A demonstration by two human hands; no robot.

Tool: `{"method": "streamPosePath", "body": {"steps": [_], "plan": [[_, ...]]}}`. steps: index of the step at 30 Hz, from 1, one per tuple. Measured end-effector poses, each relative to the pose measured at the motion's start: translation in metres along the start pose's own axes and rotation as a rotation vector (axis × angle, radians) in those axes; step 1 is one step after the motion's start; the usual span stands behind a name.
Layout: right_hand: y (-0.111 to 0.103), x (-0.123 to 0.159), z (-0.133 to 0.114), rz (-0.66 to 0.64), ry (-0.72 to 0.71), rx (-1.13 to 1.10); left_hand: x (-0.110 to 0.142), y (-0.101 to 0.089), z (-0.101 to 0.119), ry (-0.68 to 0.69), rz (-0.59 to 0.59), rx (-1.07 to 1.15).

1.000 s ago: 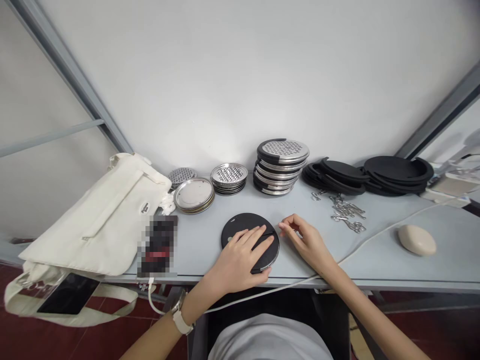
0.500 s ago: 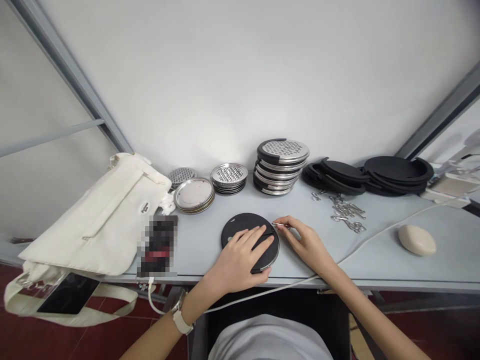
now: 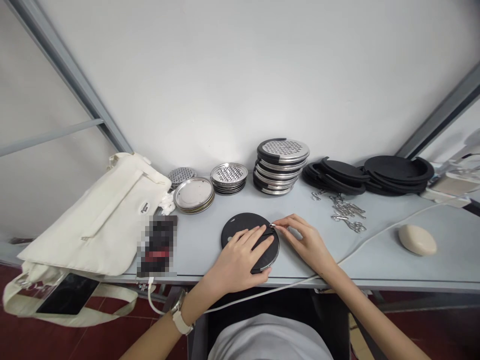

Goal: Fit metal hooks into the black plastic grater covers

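A black round disc [image 3: 240, 220] with a thin silvery edge at its lower right lies on the table before me. My left hand [image 3: 242, 262] holds it down, fingers spread across the top and thumb at the near edge. At the disc's upper right rim my right hand [image 3: 302, 240] pinches a small shiny metal piece [image 3: 272, 225] between thumb and fingertips. The metal piece meets the disc beside a slit; its exact shape is mostly hidden by the fingers. Similar loose metal clips [image 3: 347, 212] lie in a heap farther right.
Behind are a stack of graters with black rims [image 3: 283, 150], metal grater discs [image 3: 228, 175], plain metal discs [image 3: 194, 194] and black round holders [image 3: 397, 170]. A white bag [image 3: 97, 215] and a blurred dark object [image 3: 159, 245] stand left. A white cable [image 3: 375, 235] and beige mouse-like object [image 3: 417, 240] lie right.
My right hand has shifted slightly left, bringing the metal piece from beside the disc onto its rim. The left hand and the disc have stayed in place.
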State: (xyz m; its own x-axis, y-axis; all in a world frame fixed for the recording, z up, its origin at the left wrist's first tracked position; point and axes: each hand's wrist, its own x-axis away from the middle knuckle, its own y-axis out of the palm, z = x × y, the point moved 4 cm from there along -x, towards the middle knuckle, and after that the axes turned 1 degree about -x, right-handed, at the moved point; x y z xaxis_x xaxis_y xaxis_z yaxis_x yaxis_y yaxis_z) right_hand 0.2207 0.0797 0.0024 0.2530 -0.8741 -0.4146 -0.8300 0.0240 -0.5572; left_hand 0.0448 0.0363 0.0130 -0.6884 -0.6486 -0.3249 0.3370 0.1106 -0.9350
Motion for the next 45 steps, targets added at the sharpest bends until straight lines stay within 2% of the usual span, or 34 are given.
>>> {"method": "streamPosePath", "body": {"steps": [22,32,45], "plan": [[0.008,-0.002,0.002,-0.085,-0.017,-0.025,0.000,0.001,0.000,-0.001,-0.027,0.004],[0.008,0.000,0.001,-0.149,0.069,-0.066,-0.001,0.000,0.000,-0.003,-0.021,-0.001],[0.011,0.003,0.000,-0.211,0.091,-0.018,0.000,0.001,0.000,0.003,-0.024,0.001]]}}
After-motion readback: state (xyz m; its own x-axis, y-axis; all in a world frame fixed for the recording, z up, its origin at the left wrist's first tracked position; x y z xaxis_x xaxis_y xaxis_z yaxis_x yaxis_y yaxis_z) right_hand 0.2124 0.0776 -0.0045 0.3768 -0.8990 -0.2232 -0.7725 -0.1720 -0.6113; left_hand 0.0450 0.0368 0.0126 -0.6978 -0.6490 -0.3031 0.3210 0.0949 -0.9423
